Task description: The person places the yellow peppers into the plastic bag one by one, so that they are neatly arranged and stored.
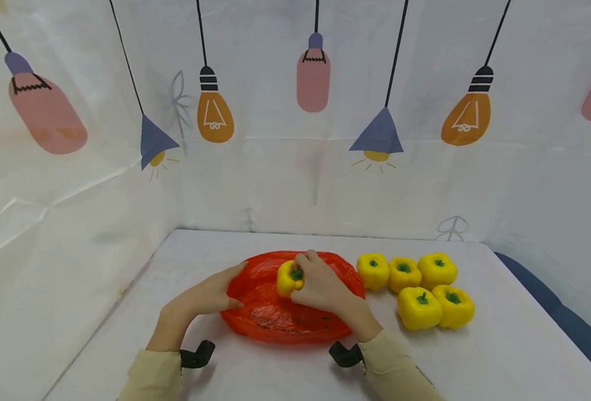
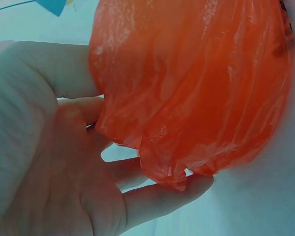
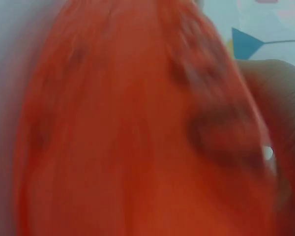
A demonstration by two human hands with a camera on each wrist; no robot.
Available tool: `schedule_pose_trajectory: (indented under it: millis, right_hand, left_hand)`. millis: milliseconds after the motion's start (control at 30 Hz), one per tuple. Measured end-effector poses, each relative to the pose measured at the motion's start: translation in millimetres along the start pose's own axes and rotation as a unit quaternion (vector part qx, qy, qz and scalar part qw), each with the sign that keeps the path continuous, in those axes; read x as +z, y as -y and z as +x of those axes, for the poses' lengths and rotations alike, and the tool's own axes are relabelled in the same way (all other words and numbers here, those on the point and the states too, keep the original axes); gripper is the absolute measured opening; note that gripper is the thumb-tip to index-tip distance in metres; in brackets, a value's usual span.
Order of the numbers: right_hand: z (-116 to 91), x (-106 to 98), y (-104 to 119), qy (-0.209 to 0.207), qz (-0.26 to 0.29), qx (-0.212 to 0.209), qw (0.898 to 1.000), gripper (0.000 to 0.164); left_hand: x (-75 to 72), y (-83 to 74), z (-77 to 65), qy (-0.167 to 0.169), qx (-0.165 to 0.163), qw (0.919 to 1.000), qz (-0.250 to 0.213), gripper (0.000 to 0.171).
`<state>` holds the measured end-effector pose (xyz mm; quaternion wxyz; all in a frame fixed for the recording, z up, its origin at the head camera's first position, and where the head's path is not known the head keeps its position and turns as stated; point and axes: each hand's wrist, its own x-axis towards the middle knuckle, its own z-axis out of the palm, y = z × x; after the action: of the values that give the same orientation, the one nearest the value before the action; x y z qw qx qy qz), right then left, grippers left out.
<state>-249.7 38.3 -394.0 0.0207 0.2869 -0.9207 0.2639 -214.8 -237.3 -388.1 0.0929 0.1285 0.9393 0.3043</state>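
Right hand (image 1: pixel 321 283) grasps one yellow pepper (image 1: pixel 285 281), which appears against the middle of the red bag (image 1: pixel 275 328); whether the pepper is above or inside the bag cannot be determined. Left hand (image 1: pixel 207 292) is unclenched, its extended fingers contacting the left end of the bag. Five other yellow peppers (image 1: pixel 418 313) stand right of the bag, stems upward, on the white table (image 1: pixel 265 373)
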Motion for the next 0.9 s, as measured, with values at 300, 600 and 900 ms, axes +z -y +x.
schedule_pose_trajectory:
  millis: [300, 600, 900]
  right_hand:
    - [23.3, 29.2, 9.1, 0.007, -0.011, 0.002, 1.0, 0.046]
    - [23.6, 37.8, 6.9, 0.009, -0.001, 0.008, 1.0, 0.057]
    - [19.9, 37.6, 8.9, 0.019, -0.009, 0.016, 1.0, 0.063]
  left_hand:
    - [-0.2, -1.0, 1.0, 0.004, 0.002, 0.9999, -0.013, 0.086]
    - [0.8, -0.7, 3.6, 0.002, 0.0, 1.0, -0.007, 0.085]
    - [2.1, -1.5, 1.9, 0.003, -0.003, 0.9999, -0.01, 0.084]
